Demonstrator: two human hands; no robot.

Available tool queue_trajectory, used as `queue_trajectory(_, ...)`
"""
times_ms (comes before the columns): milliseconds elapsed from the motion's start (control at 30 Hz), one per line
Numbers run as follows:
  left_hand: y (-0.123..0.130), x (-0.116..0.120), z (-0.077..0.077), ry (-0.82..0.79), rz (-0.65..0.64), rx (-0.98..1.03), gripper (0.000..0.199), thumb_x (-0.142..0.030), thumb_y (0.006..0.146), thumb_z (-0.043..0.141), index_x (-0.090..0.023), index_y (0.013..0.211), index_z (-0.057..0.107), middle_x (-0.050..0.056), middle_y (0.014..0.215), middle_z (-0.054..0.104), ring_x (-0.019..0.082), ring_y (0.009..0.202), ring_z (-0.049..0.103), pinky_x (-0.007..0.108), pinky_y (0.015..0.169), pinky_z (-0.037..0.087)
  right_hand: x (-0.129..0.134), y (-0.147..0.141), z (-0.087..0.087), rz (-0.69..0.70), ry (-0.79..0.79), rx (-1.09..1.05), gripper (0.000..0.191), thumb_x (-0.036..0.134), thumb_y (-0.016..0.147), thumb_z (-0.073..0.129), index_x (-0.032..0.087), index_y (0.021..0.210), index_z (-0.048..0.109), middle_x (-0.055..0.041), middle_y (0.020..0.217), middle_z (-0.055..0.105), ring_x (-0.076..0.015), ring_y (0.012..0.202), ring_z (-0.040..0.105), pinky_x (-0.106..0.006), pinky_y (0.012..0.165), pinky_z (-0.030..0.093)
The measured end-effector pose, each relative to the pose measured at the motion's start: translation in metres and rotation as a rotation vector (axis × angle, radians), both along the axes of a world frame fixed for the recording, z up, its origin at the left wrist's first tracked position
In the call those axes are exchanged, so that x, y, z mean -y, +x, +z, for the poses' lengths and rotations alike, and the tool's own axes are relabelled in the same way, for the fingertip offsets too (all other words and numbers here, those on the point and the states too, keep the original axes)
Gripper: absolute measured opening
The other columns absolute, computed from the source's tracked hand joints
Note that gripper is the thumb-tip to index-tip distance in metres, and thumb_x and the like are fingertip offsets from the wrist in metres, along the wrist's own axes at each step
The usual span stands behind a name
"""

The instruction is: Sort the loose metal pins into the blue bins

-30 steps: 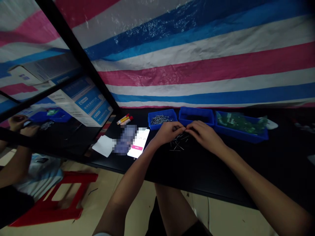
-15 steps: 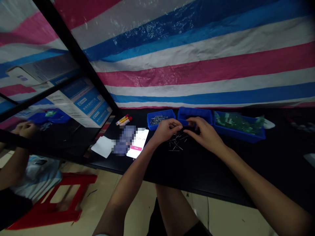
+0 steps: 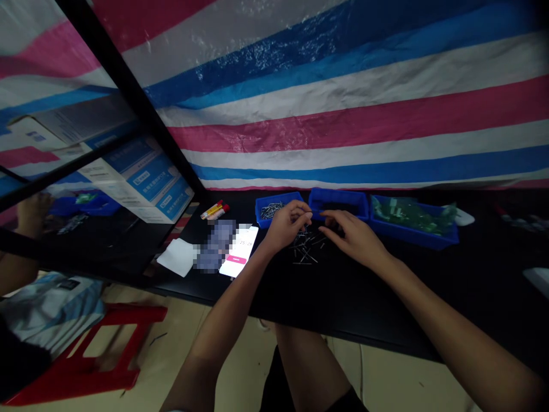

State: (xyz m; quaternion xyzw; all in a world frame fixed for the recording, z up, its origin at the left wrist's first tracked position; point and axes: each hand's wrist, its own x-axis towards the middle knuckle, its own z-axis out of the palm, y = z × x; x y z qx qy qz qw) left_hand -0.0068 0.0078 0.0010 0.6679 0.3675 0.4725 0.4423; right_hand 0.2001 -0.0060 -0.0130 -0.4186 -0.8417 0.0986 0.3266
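Lying beside left grip: pins

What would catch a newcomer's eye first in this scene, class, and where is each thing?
Probably the striped sheet in red, white and blue, spread behind the black table. Next, the brightly lit phone screen, left of the hands. Then the left hand and right hand, close together near thin metal pieces scattered in front of the blue trays.
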Motion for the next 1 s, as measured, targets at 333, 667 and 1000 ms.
queue_trajectory(333,-0.001,0.000,0.000,0.016,-0.013,-0.036,0.018,-0.033,0.093,0.056,-0.015,0.094,0.055,-0.001,0.071,0.062,0.007,0.058,0.056,0.019,0.059,0.044,0.002,-0.002,0.006,0.043,0.047,0.025,0.021,0.035,0.097,0.049,0.021,0.107,0.062,-0.0075,0.096,0.066,-0.0232,0.090,0.062,-0.038,0.080,0.050)
queue_trajectory(667,0.000,-0.002,-0.004,0.002,-0.028,-0.061,0.027,-0.041,0.097,0.047,-0.016,0.089,0.054,0.001,0.074,0.062,0.008,0.057,0.056,0.020,0.057,0.043,0.011,-0.012,0.003,0.191,0.003,0.114,0.020,0.032,0.099,0.045,0.023,0.099,0.062,-0.0063,0.095,0.067,-0.0214,0.091,0.063,-0.037,0.081,0.053)
queue_trajectory(1000,-0.002,-0.006,-0.009,-0.027,0.004,-0.049,0.028,-0.042,0.095,0.050,-0.015,0.092,0.056,0.000,0.073,0.062,0.008,0.056,0.056,0.020,0.057,0.044,0.016,-0.016,0.004,0.139,-0.017,-0.021,0.055,0.032,0.099,0.043,0.029,0.152,0.029,-0.0091,0.151,0.045,-0.0248,0.138,0.044,-0.049,0.113,0.041)
